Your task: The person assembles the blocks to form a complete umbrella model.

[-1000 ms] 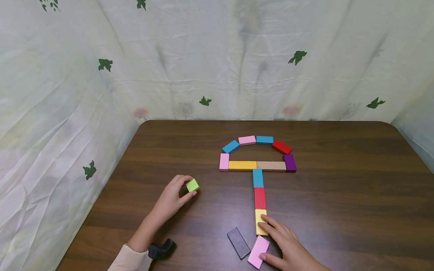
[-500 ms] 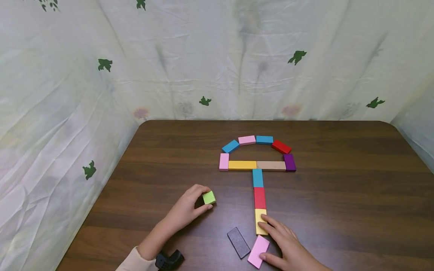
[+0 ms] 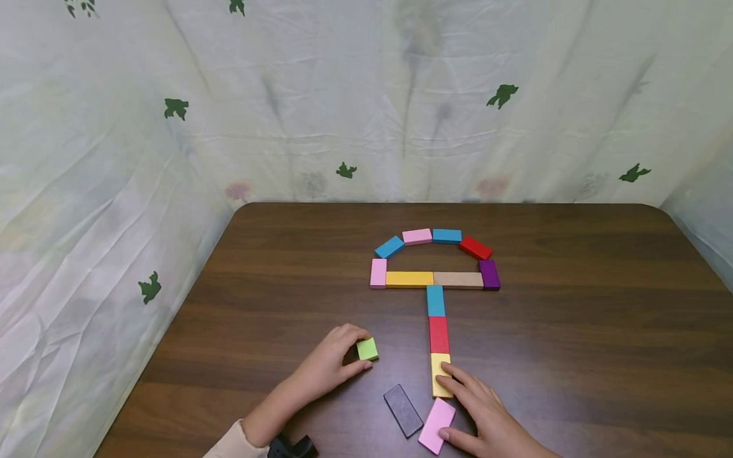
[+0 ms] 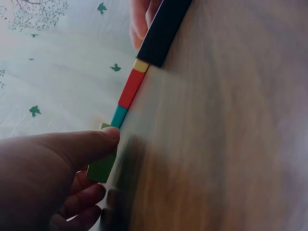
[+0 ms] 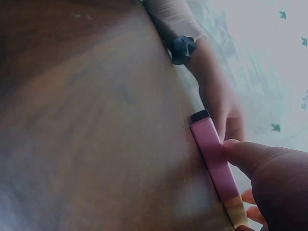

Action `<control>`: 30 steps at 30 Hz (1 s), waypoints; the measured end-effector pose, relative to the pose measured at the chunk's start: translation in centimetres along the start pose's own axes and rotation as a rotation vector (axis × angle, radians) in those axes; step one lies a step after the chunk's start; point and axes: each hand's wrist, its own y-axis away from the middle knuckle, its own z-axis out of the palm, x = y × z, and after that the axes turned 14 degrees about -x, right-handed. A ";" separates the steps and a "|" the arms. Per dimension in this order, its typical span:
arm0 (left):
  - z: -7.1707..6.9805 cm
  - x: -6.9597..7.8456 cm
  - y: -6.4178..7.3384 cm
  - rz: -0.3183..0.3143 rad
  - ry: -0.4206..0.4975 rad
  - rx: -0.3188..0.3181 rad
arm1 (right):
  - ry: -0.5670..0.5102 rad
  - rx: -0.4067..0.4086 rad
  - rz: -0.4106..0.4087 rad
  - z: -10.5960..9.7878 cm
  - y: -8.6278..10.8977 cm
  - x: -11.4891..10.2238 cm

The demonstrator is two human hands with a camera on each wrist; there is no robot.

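Observation:
A small lime-green block (image 3: 368, 349) is pinched between the thumb and fingers of my left hand (image 3: 330, 359), left of a column of blocks. In the left wrist view my thumb presses on the green block (image 4: 102, 163). My right hand (image 3: 487, 413) rests with its fingertips on a yellow block (image 3: 439, 375) at the column's near end. Its thumb touches a pink block (image 3: 437, 426), which lies slanted just below the yellow one. A black block (image 3: 403, 411) lies tilted to the left of the pink one, between the two hands.
Above the yellow block run a red block (image 3: 439, 334) and a blue block (image 3: 435, 301). They meet a row with a long yellow block (image 3: 409, 279) and a tan block (image 3: 458, 280). Several coloured blocks arch behind it. A patterned cloth (image 3: 366, 102) hangs beyond the brown table (image 3: 572, 318).
My left hand has moved right and nearer to me, carrying the green block toward the black block. The right hand and the laid blocks stay where they were.

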 end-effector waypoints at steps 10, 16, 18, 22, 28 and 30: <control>0.4 0.5 -0.1 0.005 -0.031 -0.031 | -0.008 -0.010 0.008 -0.1 0.0 -0.1; 0.5 0.7 -0.1 0.023 -0.037 -0.043 | 0.000 0.000 -0.002 -0.1 0.0 0.0; 0.5 0.8 0.0 0.031 -0.032 -0.042 | 0.001 0.003 -0.004 0.0 0.0 0.0; 0.5 1.0 0.0 0.048 -0.019 -0.031 | 0.006 0.017 -0.018 0.0 0.0 0.1; 0.7 1.4 0.0 0.045 0.007 -0.046 | 0.018 0.029 -0.022 0.0 0.1 0.1; 0.8 1.5 0.0 0.040 0.012 -0.052 | 0.021 0.027 -0.018 0.0 0.1 0.1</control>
